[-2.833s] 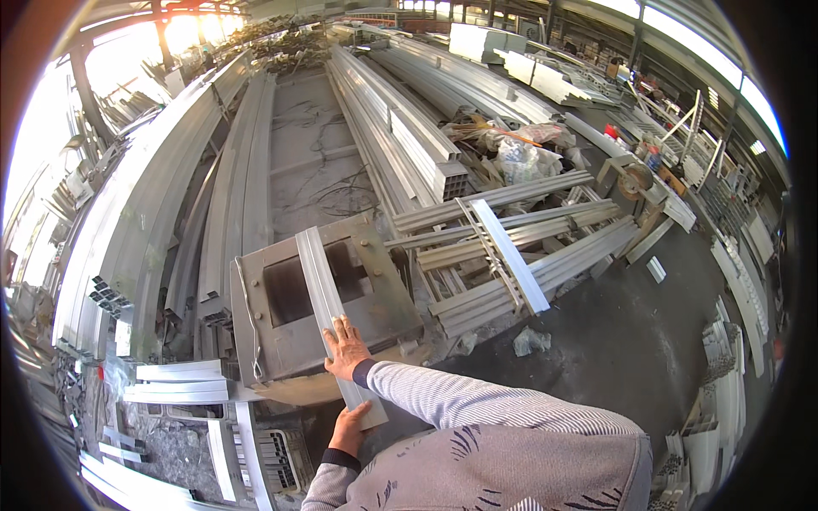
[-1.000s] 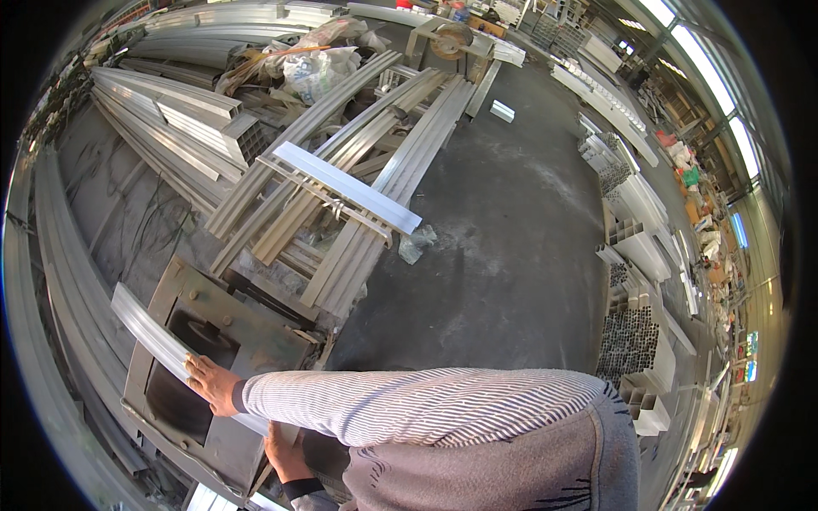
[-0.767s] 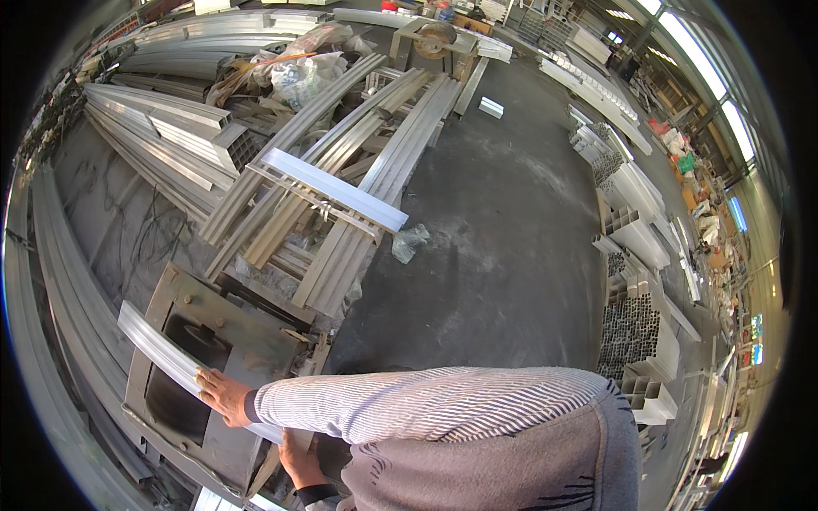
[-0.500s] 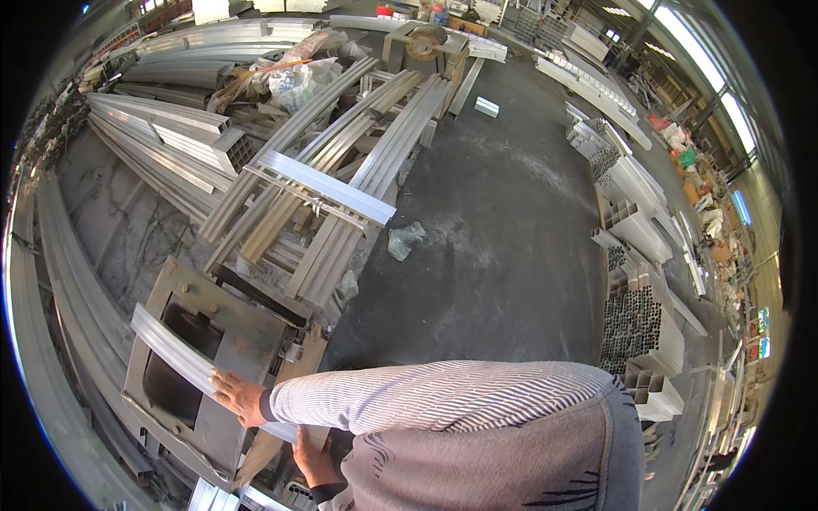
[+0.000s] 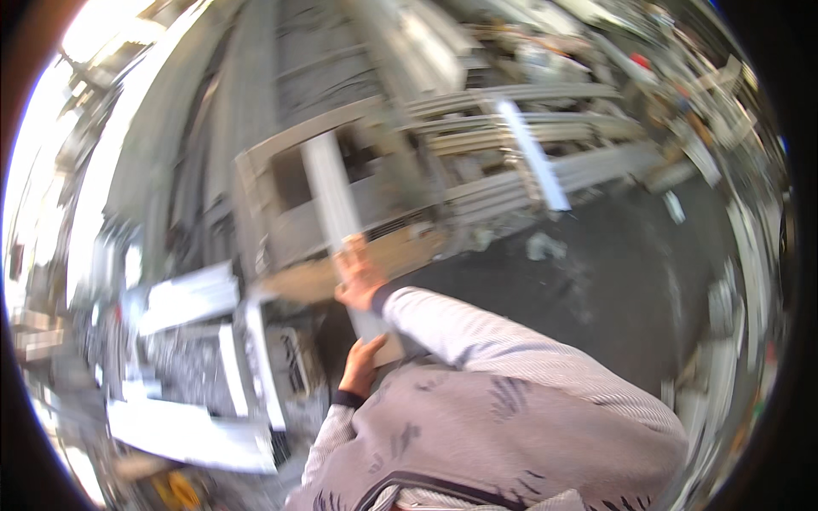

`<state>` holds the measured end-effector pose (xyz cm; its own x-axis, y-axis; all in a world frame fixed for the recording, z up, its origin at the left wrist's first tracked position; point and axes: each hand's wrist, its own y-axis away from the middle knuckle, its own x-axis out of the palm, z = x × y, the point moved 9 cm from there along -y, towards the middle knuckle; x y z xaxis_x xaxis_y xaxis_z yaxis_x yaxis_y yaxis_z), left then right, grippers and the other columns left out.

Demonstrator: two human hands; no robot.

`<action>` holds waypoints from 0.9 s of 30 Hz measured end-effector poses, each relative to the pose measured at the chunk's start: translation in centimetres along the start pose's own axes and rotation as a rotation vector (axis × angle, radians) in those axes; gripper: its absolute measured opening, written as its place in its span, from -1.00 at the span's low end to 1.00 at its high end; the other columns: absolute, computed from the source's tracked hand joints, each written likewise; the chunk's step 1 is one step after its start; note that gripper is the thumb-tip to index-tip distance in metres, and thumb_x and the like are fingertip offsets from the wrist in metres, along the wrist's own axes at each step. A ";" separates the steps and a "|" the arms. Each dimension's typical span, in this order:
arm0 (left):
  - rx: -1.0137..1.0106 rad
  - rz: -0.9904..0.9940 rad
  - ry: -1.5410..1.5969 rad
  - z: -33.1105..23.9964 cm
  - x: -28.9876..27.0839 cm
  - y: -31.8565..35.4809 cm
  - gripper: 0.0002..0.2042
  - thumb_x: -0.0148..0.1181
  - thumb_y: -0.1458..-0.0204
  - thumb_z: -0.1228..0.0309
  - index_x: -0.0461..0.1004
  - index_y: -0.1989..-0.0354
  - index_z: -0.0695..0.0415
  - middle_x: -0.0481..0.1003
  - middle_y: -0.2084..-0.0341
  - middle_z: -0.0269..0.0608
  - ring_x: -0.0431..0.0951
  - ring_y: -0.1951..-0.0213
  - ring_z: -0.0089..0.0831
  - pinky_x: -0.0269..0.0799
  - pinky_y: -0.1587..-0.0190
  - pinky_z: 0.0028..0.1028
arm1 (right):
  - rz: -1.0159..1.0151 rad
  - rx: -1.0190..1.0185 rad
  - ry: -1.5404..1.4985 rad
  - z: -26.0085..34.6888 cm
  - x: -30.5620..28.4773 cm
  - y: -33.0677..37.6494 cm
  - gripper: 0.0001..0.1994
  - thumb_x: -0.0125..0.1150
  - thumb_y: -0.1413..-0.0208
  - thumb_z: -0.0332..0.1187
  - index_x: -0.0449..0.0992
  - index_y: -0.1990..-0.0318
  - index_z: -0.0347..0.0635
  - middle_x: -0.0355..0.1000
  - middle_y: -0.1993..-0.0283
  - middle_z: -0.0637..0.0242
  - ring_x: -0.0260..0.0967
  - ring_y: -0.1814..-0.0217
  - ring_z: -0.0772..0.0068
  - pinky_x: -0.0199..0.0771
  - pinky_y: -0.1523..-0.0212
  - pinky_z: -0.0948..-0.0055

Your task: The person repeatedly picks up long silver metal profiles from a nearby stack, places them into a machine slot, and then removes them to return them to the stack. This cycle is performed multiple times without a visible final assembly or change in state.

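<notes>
Below centre, left hand [image 5: 361,368] grips end of metal strip [image 5: 336,201]. Right hand [image 5: 361,277] lies atop it, fingers loosely open.

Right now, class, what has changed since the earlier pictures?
The long, grooved silvery metal strip has slid toward the person over the flat, brownish metal plate. The right hand and left hand stay on it. The pale-blue flat metal strip lies across the long silvery metal bars as before.
</notes>
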<state>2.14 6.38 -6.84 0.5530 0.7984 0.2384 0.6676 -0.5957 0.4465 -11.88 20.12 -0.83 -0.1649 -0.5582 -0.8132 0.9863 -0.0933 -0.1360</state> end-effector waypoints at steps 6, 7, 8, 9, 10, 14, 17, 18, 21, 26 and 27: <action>-0.222 -0.159 0.330 0.6 -0.7 4.4 -0.68 0.30 -0.29 0.36 0.53 -0.14 0.22 0.66 0.14 -0.22 0.67 0.20 -0.42 0.63 0.09 -0.37 | 0.067 0.023 0.132 4.0 1.4 2.0 -0.18 0.32 -0.10 -0.04 0.30 -0.49 -0.25 -0.11 -0.65 -0.20 -0.34 -0.75 -0.32 -0.02 -0.67 -0.02; -0.207 -0.150 0.354 0.6 -0.7 4.8 -0.68 0.31 -0.28 0.36 0.53 -0.13 0.22 0.66 0.14 -0.22 0.67 0.21 -0.42 0.63 0.10 -0.36 | 0.064 0.011 0.144 4.6 1.6 2.3 -0.18 0.32 -0.10 -0.04 0.30 -0.49 -0.24 -0.11 -0.65 -0.20 -0.34 -0.75 -0.32 0.00 -0.66 -0.01; -0.221 -0.167 0.354 0.9 -1.1 5.2 -0.67 0.33 -0.27 0.36 0.52 -0.13 0.23 0.65 0.13 -0.21 0.67 0.22 -0.42 0.63 0.11 -0.37 | 0.060 0.001 0.157 5.2 1.8 2.5 -0.18 0.31 -0.11 -0.04 0.30 -0.49 -0.24 -0.11 -0.65 -0.19 -0.34 -0.76 -0.31 0.02 -0.66 -0.01; -0.215 -0.168 0.345 1.0 -1.4 5.5 -0.67 0.33 -0.27 0.35 0.53 -0.13 0.22 0.65 0.13 -0.21 0.68 0.21 -0.41 0.64 0.09 -0.35 | 0.072 0.002 0.179 5.6 2.1 2.6 -0.19 0.31 -0.11 -0.04 0.30 -0.49 -0.24 -0.12 -0.65 -0.19 -0.34 -0.76 -0.31 0.04 -0.65 -0.01; -0.210 -0.165 0.338 1.2 -1.7 5.8 -0.67 0.33 -0.27 0.34 0.53 -0.13 0.21 0.66 0.13 -0.21 0.68 0.19 -0.40 0.65 0.07 -0.34 | 0.072 -0.001 0.139 6.0 2.2 2.7 -0.19 0.31 -0.11 -0.05 0.30 -0.49 -0.23 -0.11 -0.65 -0.19 -0.33 -0.75 -0.31 0.08 -0.64 0.00; -0.203 -0.188 0.309 1.5 -2.6 7.2 -0.67 0.32 -0.28 0.32 0.52 -0.13 0.21 0.66 0.12 -0.21 0.69 0.18 -0.41 0.65 0.06 -0.35 | 0.096 0.013 0.086 7.4 3.1 3.1 -0.19 0.33 -0.09 -0.08 0.31 -0.48 -0.22 -0.09 -0.65 -0.19 -0.32 -0.75 -0.30 0.20 -0.59 0.01; -0.212 -0.203 0.311 0.7 -2.6 8.2 -0.68 0.30 -0.29 0.33 0.52 -0.13 0.20 0.64 0.05 -0.22 0.67 0.13 -0.44 0.65 0.06 -0.37 | 0.095 0.007 0.045 8.3 3.2 3.3 -0.19 0.35 -0.06 -0.10 0.33 -0.47 -0.23 -0.07 -0.64 -0.19 -0.30 -0.75 -0.29 0.24 -0.57 0.02; -0.221 -0.214 0.312 0.4 -2.5 8.5 -0.69 0.30 -0.29 0.33 0.52 -0.13 0.21 0.63 0.03 -0.22 0.67 0.11 -0.42 0.65 0.05 -0.35 | 0.091 0.010 0.030 8.4 3.2 3.2 -0.19 0.36 -0.05 -0.11 0.33 -0.47 -0.24 -0.07 -0.64 -0.18 -0.30 -0.75 -0.28 0.24 -0.57 0.03; -0.183 -0.208 0.255 -0.5 -2.5 8.6 -0.70 0.29 -0.29 0.36 0.53 -0.11 0.24 0.61 -0.02 -0.22 0.65 0.05 -0.35 0.63 -0.01 -0.32 | 0.070 0.014 -0.064 8.5 2.5 2.9 -0.19 0.37 -0.03 -0.13 0.33 -0.46 -0.26 -0.06 -0.63 -0.17 -0.27 -0.75 -0.26 0.24 -0.57 0.04; -0.252 -0.157 0.491 0.0 -3.9 7.4 -0.69 0.19 -0.31 0.38 0.53 -0.15 0.25 0.60 -0.10 -0.11 0.64 -0.08 -0.15 0.56 -0.17 -0.18 | 0.016 0.055 -0.286 7.0 0.5 0.7 -0.15 0.38 0.00 -0.15 0.31 -0.46 -0.33 -0.03 -0.63 -0.22 -0.24 -0.74 -0.26 0.09 -0.63 0.01; -0.315 -0.122 0.676 0.3 -3.7 6.7 -0.68 0.16 -0.32 0.37 0.53 -0.16 0.24 0.60 -0.13 -0.08 0.63 -0.11 -0.11 0.55 -0.20 -0.15 | -0.026 0.059 -0.344 6.6 0.1 0.1 -0.14 0.38 0.01 -0.15 0.30 -0.47 -0.34 -0.03 -0.63 -0.24 -0.23 -0.74 -0.25 0.03 -0.65 0.01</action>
<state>4.71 -0.61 -4.94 -0.0094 0.7973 0.6035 0.4745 -0.5277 0.7046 -11.83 14.66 2.79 -0.1898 -0.7993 -0.5702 0.9818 -0.1528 -0.1127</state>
